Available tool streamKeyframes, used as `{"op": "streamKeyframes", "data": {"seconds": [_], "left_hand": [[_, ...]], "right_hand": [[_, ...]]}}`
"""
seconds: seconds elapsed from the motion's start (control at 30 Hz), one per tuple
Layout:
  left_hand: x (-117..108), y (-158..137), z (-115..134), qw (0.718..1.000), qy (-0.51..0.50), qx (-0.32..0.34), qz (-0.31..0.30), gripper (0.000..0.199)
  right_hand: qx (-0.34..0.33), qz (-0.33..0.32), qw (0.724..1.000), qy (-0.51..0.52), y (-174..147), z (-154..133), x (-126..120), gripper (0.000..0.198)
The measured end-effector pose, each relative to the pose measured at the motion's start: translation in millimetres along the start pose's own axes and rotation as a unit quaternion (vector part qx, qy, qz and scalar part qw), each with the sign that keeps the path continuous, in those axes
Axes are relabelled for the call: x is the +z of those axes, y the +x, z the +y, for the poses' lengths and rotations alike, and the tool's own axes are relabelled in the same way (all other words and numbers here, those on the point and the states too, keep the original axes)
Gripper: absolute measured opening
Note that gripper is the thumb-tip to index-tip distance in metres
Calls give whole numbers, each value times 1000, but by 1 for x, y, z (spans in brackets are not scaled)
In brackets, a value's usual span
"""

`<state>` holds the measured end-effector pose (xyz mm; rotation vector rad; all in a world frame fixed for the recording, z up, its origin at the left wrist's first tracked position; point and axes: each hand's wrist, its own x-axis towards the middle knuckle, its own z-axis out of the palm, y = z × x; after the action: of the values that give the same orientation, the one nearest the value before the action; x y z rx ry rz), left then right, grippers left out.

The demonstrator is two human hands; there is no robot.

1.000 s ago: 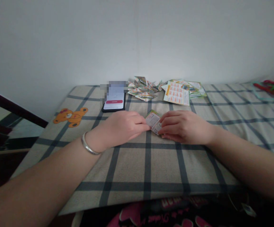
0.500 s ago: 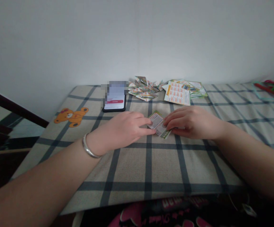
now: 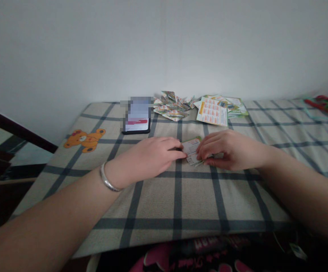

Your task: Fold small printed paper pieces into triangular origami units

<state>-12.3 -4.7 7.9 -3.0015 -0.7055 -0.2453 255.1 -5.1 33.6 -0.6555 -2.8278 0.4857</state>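
Note:
A small folded piece of printed paper (image 3: 191, 150), white with a green edge, lies on the checked cloth between my hands. My left hand (image 3: 155, 156), a silver bangle at its wrist, pinches the paper's left edge between thumb and fingers. On the opposite side, my right hand (image 3: 223, 149) grips the right part of the paper, its fingers curled and covering that end. Behind them stands a heap of folded paper pieces (image 3: 172, 107). Beside it is a stack of flat printed sheets (image 3: 212, 112), the top one showing orange and red print.
A phone (image 3: 138, 117) with a lit, partly blurred screen lies at the back left. A bear figure (image 3: 85, 140) is on the cloth near the left edge. Red and green items (image 3: 327, 105) sit at the far right. The wall (image 3: 164, 49) borders the table's back.
The paper has turned slightly and shifted a little to the right. My left fingers have drawn closer together on its left edge, and my right fingers have curled further over its lower right part.

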Motion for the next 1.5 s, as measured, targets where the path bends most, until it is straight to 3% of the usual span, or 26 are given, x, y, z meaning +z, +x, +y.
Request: {"op": "streamKeyframes", "data": {"seconds": [0.13,0.27,0.47,0.8,1.1,1.27,1.5], "left_hand": [[1,1,-1,1000,-25,-7,-2,39],[4,2,-2,998,-64,-24,9,38],[4,3,-2,996,-81,-26,19,33],[3,3,-3,998,-46,-27,29,29],[2,4,-4,998,-50,-35,28,30],[0,3,-4,998,-41,-37,19,30],[-2,3,-2,999,-33,-39,19,31]], "right_hand": [[11,-4,1000,22,0,0,-2,13],[68,-8,997,31,-1,1,0,12],[168,24,985,39,2,0,6,14],[219,110,969,26,12,2,21,13],[226,155,962,-10,17,4,31,11],[192,184,962,-55,19,9,35,8],[190,187,961,-81,22,12,38,8]]}}
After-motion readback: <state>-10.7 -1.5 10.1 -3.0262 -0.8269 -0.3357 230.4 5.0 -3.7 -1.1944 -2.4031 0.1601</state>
